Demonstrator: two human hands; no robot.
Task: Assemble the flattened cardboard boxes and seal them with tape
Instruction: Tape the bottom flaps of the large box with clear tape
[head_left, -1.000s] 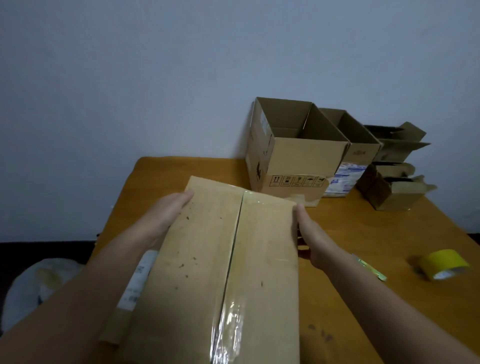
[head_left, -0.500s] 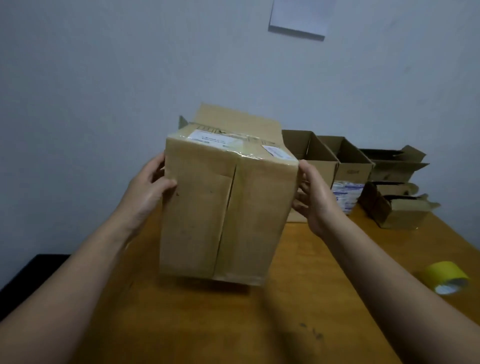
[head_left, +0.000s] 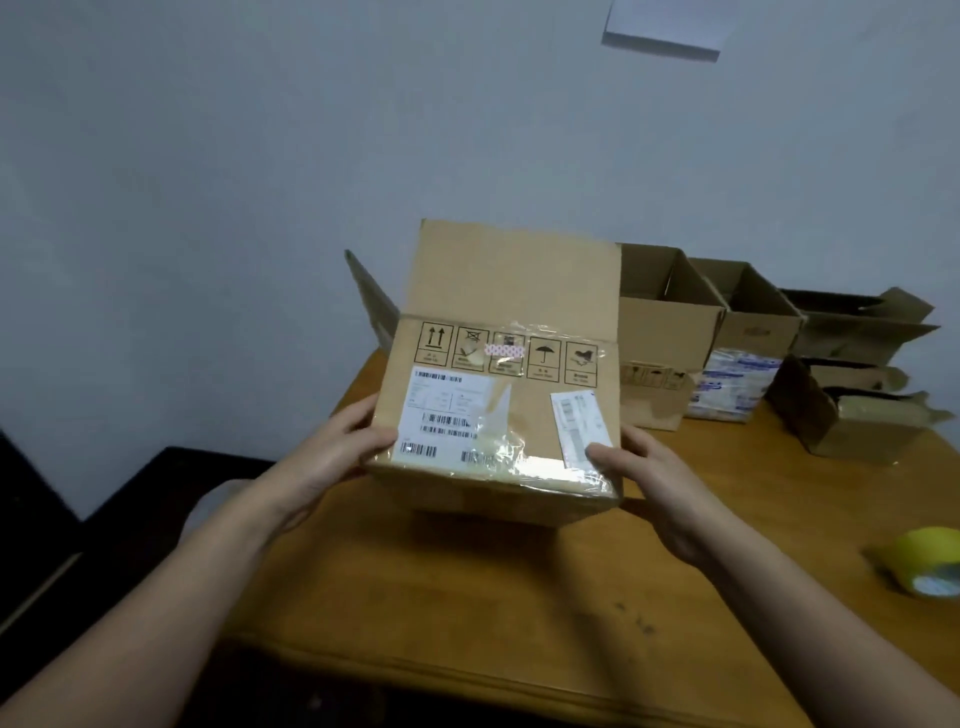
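A: So, what is the left hand (head_left: 332, 452) doing?

B: It is gripping the left side of a cardboard box (head_left: 498, 415), with the thumb lying across the front face and the fingers wrapping round the side, out of view.

A: And where is that box sitting?

B: It is tilting towards the camera over the near middle of the wooden worktop (head_left: 467, 597); I cannot tell whether its bottom edge is touching the wood. Its top is standing open, with the rear flap (head_left: 514, 270) pointing upward. A white shipping label (head_left: 447, 410) is showing on the front face under clear tape, below a row of handling symbols.

A: Is the right hand (head_left: 654, 483) helping?

B: Yes, it is gripping the right side, with the thumb pressing on the front face beside a smaller white sticker (head_left: 579, 426).

A: What is lying further right?

B: Two open boxes (head_left: 670, 332) are standing side by side against the wall, behind the held box. Smaller boxes (head_left: 857, 415) with loose flaps are sitting past them. A roll of yellow tape (head_left: 930, 566) is resting near the worktop's right edge, well apart from both hands.
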